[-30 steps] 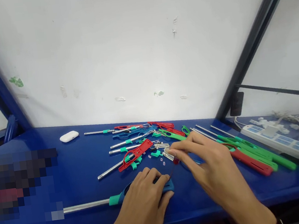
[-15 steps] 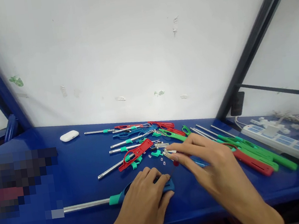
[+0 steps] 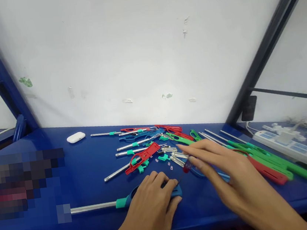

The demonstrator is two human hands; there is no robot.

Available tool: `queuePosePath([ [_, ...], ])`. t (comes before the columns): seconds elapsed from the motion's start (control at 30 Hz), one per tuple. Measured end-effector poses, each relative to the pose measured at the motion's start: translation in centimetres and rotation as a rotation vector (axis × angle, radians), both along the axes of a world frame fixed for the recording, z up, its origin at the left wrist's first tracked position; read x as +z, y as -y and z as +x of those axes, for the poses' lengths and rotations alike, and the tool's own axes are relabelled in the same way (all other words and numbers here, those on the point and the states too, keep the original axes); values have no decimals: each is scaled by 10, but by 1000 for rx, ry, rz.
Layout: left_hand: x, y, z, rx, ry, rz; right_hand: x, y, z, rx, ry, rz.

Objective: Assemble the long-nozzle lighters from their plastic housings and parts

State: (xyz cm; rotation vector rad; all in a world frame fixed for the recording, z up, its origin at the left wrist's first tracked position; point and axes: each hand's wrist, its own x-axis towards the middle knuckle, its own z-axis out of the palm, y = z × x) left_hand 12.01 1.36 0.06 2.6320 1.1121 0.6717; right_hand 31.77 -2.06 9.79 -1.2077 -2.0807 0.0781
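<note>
My left hand (image 3: 153,204) is closed over the handle of a blue long-nosed lighter (image 3: 176,191). Its silver tube (image 3: 93,207) and teal collar (image 3: 122,202) lie to the left, flat on the table. Between the fingers of my right hand (image 3: 218,163) is a small screwdriver (image 3: 187,166) with a red and clear handle. The thin shaft slants down toward the handle end of the blue lighter; whether the tip touches it is hard to make out. Just beyond lie metal-framed parts (image 3: 177,160), a teal trigger piece (image 3: 163,157) and several tiny pale bits (image 3: 171,167).
Opened lighters with a red shell (image 3: 152,150) and silver tubes are spread behind my hands. Green lighters (image 3: 276,159) and a red lighter (image 3: 269,169) lie at right, beside a white power strip (image 3: 294,148). A white case (image 3: 76,137) sits back left.
My right hand has drawn back slightly to the right with the screwdriver, uncovering the metal parts. The left hand keeps its hold on the blue lighter. The whole view has shifted a little.
</note>
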Motion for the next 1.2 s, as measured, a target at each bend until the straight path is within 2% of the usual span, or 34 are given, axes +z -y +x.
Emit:
queuePosePath([
  [0.07,0,0,0,-4,1,-3,1,1,3,28,18,-20],
  [0.43,3,1,1,5,0,15,-2,-8,-7,-136,-13,62],
  [0.57,6,1,2,10,-6,-11,-4,-12,-13,-198,-57,20],
  [0.8,6,2,1,7,-16,-5,-4,-12,-16,-120,-129,-40],
  [1.03,5,2,2,4,-26,-14,0,-8,-5,43,-261,-277],
  [1.1,6,2,2,3,-32,-12,-1,-7,-5,22,-258,-287],
  [1.2,8,3,1,2,-42,-9,-4,-10,-8,-69,-219,-189],
])
